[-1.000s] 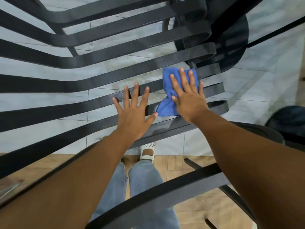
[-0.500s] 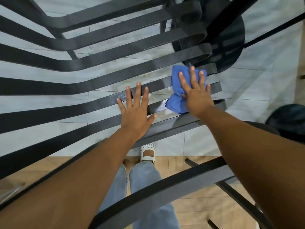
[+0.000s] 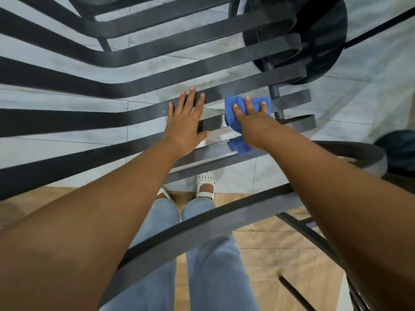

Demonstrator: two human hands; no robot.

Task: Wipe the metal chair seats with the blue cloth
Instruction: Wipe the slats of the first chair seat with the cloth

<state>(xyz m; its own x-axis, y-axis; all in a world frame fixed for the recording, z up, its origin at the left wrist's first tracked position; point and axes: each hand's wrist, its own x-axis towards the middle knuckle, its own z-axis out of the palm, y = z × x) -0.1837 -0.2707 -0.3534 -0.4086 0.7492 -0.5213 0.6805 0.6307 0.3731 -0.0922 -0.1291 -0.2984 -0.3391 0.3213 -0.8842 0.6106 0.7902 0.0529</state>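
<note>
- Pressing flat, the right hand lies on the cloth with fingers straight and spread; nothing is pinched or clenched, and the palm bears the cloth down on the slats.
- Bunched under that palm, the cloth spans two slats of the seat, near their curled right-hand ends; a fold hangs past the nearer slat.
- Judged soft, light and limp, the cloth will crumple or slide out unless the palm stays on it; the best hold is broad, over its middle.
- Judged stiff and hard, the slats will not give under pressure, but the gaps between them could let the cloth sag through.
- Resting beside it, the left hand lies open across the same slats, fingers straight, thumb out, holding nothing; it appears to brace the seat.
- Both forearms reach forward and down, nearly straight, over a nearer dark rail.
- Below show jeans, a white shoe, grey tiles and wood flooring.
</note>
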